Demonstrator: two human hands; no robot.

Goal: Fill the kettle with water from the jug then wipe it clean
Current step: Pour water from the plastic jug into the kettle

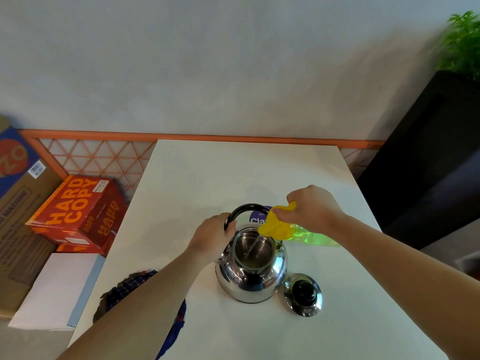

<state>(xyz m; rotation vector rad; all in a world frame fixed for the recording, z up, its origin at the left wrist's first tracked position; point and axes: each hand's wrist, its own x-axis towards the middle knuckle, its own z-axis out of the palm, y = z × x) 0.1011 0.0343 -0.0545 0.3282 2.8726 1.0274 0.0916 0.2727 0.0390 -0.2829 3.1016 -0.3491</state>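
Near-horizontal jug [294, 232], spout toward kettle [250, 280]

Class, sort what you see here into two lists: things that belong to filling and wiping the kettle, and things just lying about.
Belongs to the job: kettle, held by the left hand; jug, tipped by the right hand; lid, off on the table; checked cloth, likely for wiping.
Just lying about: orange boxes; white box; plant; purple-labelled item behind the kettle.
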